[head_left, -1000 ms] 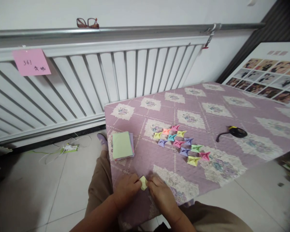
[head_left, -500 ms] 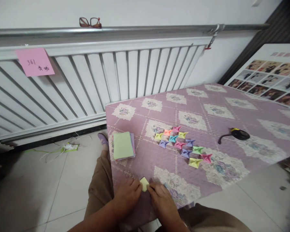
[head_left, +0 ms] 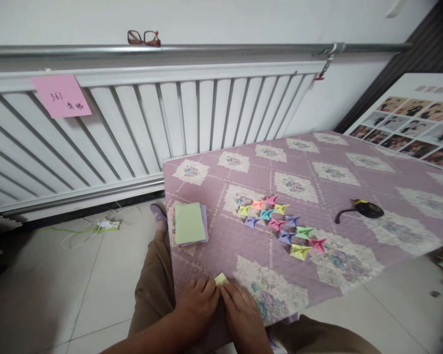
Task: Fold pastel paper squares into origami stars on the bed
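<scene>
A small folded piece of pale yellow paper (head_left: 220, 279) lies at the table's near edge, its lower part covered by my fingers. My left hand (head_left: 199, 301) grips its left side with curled fingers. From the right, my right hand (head_left: 241, 304) presses on the paper, thumb and fingers close together. The fingertips of both hands nearly meet over it. Beyond them and to the left sits a stack of coloured paper (head_left: 190, 224) with a light green sheet on top. Several folded paper pieces (head_left: 276, 224) in pink, yellow, purple, blue and green stand in slanting rows to the right.
A purple flowered cloth (head_left: 239, 167) covers the table. A black object with a cord (head_left: 369, 209) lies at the right, near a photo board (head_left: 409, 120). Behind the table are a white radiator (head_left: 206, 113) and a pipe holding glasses (head_left: 143, 38). A power strip (head_left: 109, 225) lies on the floor.
My hands have drawn closer together over the yellow paper, and less of it shows now. The camera view has shifted slightly.
</scene>
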Motion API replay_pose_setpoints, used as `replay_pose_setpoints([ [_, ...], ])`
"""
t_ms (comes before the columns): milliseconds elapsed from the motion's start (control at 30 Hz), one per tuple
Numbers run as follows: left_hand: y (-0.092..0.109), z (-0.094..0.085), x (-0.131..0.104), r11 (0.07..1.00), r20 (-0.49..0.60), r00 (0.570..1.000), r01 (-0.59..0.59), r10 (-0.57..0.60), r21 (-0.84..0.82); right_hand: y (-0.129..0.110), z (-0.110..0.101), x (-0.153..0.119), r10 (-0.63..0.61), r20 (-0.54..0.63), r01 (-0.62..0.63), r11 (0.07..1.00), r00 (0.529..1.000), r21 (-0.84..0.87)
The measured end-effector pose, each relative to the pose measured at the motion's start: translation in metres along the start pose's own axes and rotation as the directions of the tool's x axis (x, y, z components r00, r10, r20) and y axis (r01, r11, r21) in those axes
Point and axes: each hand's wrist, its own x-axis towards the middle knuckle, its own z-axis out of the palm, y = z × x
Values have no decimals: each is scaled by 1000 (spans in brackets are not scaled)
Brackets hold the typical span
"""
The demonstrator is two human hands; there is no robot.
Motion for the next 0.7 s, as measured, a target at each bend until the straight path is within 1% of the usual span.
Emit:
replay_pose_setpoints([
  [100,0,2,-1,1000,-10,1000,14,-14,-4,-3,6,-4,23,-38,-23,1000,999,6],
  [167,-1,5,-3,1000,-27,999,23,-23,-8,-3,7,-6,18,-70,-17,1000,997,5],
  [300,-2,11,-8,999,-60,997,38,-39,-23,-2,3,-6,0,-106,1,1000,994,8],
  [400,-3,15,-10,999,-77,996,31,-33,-20,0,-1,-6,-5,-112,6,1000,994,8],
  [500,-5,16,-10,1000,-67,998,20,-21,-14,2,-3,-7,-17,-84,16,1000,996,-6],
  [600,-7,16,-9,1000,-54,998,12,-13,-19,6,-3,-10,-57,-37,56,998,998,-40],
  [700,-9,18,-9,1000,-85,996,6,-9,-28,9,-3,-11,-67,2,67,996,998,-61],
])
